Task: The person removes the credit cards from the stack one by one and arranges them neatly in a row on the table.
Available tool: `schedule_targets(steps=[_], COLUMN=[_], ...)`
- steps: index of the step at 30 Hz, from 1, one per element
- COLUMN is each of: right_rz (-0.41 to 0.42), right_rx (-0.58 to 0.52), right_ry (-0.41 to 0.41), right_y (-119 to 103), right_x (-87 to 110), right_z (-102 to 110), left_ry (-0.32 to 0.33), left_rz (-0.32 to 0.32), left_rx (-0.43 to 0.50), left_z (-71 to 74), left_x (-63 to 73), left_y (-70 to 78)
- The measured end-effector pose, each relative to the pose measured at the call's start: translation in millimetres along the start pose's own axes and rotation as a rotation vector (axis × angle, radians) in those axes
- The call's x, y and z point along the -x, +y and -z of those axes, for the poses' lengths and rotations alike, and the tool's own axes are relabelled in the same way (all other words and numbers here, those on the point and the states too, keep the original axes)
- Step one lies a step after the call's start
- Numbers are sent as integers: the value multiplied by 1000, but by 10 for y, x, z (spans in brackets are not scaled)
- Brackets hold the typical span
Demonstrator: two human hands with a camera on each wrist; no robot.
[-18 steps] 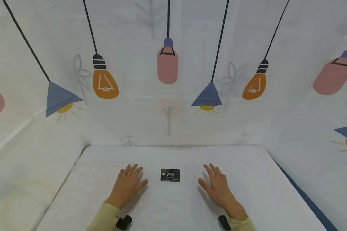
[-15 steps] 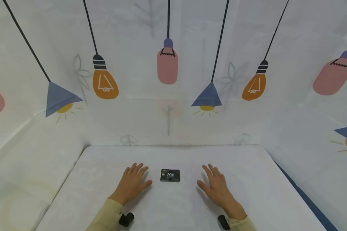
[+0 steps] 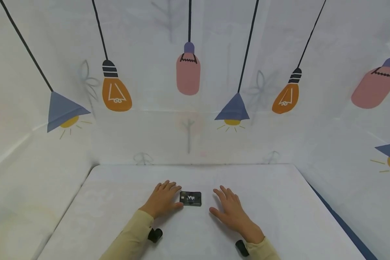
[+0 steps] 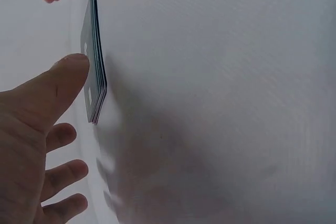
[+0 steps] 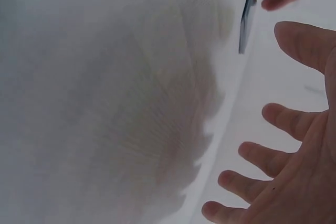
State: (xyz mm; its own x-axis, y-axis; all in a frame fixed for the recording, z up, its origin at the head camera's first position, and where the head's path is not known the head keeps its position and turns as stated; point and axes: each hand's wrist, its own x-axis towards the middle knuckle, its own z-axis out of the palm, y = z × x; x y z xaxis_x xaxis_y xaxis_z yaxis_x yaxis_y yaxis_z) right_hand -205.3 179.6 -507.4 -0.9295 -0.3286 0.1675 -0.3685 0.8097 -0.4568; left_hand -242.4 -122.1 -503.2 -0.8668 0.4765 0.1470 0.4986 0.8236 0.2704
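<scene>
A small stack of black cards [image 3: 190,198], the top one printed "Vip", lies flat on the white table [image 3: 263,202]. In the left wrist view the edges of several stacked cards [image 4: 95,61] show. My left hand [image 3: 163,199] is at the stack's left side, fingers spread and thumb by its near left corner; whether the thumb touches it I cannot tell. To the right of the stack, and apart from it, is my right hand [image 3: 230,211], with spread fingers and nothing held. The right wrist view shows its fingers [image 5: 289,121] separated, with the cards beyond the thumb.
A white sheet [image 3: 156,137] printed with hanging lamps stands behind the table and along both sides. Each wrist wears a small black device, one at the left wrist [image 3: 155,235] and one at the right wrist [image 3: 242,248].
My left hand has moved right, up to the left side of the cards. My right hand has shifted a little left, closer to them. The cards stay in place.
</scene>
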Motion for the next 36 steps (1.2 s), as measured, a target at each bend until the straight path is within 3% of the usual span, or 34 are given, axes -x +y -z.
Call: schedule_targets(steps=[5,17,26,36], right_rz=[29,-34,-22,14], right_rx=[22,58,60,102], right_ry=[-38,-178,-172,-152], right_y=[3,-148,-177,-170], right_x=[-99,-358,-423,-447], right_z=[-79,-176,-219,-212], left_ry=[-36,-51,-77,-32], left_rz=[14,40,51,26], left_rx=[-4,-30,-60,-73], left_z=[-28,-36,-25,-34], left_x=[-19,-97,-107,-107], left_y=[2,48,100,59])
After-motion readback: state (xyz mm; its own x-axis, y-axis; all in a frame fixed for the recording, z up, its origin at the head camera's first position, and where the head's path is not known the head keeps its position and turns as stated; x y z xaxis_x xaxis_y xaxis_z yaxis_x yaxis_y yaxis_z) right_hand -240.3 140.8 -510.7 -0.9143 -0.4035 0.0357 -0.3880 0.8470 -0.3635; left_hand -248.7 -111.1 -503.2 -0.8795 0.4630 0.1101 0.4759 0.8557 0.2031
